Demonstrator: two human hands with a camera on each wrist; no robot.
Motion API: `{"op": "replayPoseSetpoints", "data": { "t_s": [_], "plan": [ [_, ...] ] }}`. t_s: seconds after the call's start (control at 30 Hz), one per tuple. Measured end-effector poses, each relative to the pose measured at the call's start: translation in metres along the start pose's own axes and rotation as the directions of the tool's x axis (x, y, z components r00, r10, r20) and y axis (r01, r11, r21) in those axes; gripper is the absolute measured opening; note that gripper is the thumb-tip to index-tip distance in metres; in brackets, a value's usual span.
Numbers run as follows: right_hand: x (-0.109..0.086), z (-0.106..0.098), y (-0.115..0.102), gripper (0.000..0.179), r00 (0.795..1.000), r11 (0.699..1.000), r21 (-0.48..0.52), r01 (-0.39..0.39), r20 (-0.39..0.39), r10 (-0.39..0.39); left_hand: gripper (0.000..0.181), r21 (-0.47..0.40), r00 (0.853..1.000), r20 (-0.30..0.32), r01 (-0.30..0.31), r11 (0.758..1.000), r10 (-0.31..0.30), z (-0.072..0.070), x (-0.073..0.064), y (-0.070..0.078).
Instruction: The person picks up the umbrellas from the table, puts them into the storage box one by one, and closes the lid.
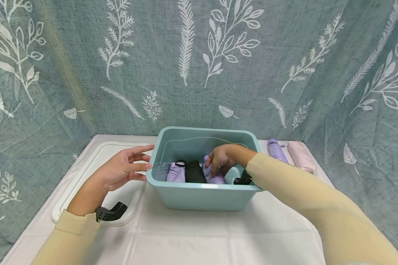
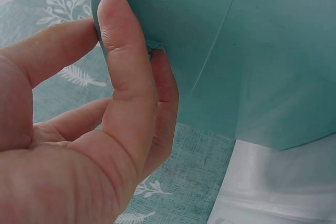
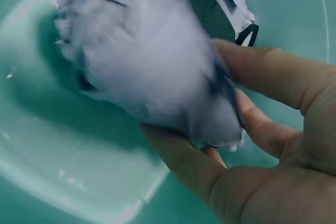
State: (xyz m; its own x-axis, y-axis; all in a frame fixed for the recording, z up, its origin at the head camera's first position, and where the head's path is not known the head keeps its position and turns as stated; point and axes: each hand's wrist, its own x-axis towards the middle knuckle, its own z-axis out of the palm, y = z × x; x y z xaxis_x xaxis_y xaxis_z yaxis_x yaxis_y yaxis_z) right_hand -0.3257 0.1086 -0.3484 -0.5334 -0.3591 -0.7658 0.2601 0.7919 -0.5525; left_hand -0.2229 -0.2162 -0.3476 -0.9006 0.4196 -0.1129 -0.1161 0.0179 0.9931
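A pale teal plastic bin [image 1: 203,198] stands on the white-covered table. Inside it my right hand [image 1: 223,156] reaches down and grips a lavender folded umbrella [image 3: 147,51], fingers and thumb on either side of one end. That umbrella looks blurred in the right wrist view. Left of it in the bin lie a black folded umbrella [image 1: 195,172] and another light purple folded umbrella [image 1: 176,173] with a dark loop at its end. My left hand [image 1: 121,167] touches the bin's left rim from outside, fingers extended and spread, thumb tip at the rim.
A white lid [image 1: 109,198] lies flat on the table under my left hand. Right of the bin, behind my right forearm, lie a purple folded umbrella [image 1: 276,150] and a pale pink one [image 1: 301,156]. A patterned grey-green curtain [image 1: 192,103] hangs behind and beside the table.
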Motion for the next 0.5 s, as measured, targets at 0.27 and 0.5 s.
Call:
{"op": "replayPoseSetpoints", "data": {
  "t_s": [0.27, 0.5],
  "plan": [
    [-0.0023, -0.0015, 0.0012, 0.042, 0.999, 0.993, -0.113, -0.02, -0.052, 0.014, 0.078, -0.002, 1.0, -0.004, 0.003, 1.0, -0.003, 0.0003, -0.0002, 0.0005],
    [-0.0052, -0.0025, 0.0004, 0.055, 0.994, 0.984, -0.163, -0.076, -0.088, 0.062, 0.079, -0.002, 1.0, -0.003, 0.004, 1.0, -0.004, 0.0007, -0.0005, 0.0017]
  ]
}}
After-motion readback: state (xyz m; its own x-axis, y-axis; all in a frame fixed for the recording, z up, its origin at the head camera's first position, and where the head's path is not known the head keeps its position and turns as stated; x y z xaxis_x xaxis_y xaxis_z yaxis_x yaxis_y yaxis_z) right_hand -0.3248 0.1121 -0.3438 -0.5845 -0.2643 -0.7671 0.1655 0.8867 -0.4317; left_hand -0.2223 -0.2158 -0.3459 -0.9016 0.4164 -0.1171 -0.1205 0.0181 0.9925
